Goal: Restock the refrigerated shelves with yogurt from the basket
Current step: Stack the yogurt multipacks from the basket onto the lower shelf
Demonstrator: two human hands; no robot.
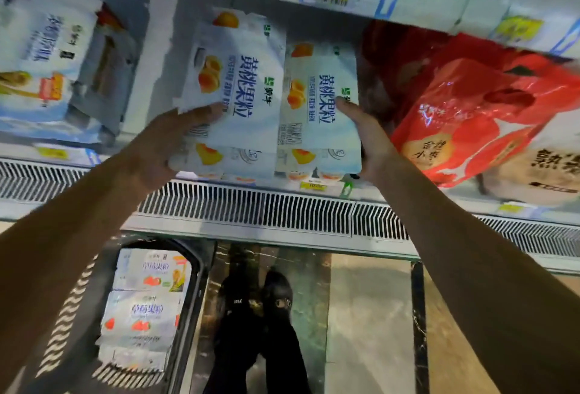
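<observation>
Left grip (171, 145) holds the left yogurt pack (241, 86), right grip (368, 139) holds the right yogurt pack (320, 101), at 12 o'clock over the shelf (343, 189) lip. Push both back together, flat, missing the red bag (470, 117) at 2 o'clock.

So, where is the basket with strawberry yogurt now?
In the head view, the basket is at lower left, below the vent grille and left of the person's shoes.

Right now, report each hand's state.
Left hand: grips the left white cardboard peach yogurt pack.
Right hand: grips the right white cardboard peach yogurt pack.
</observation>
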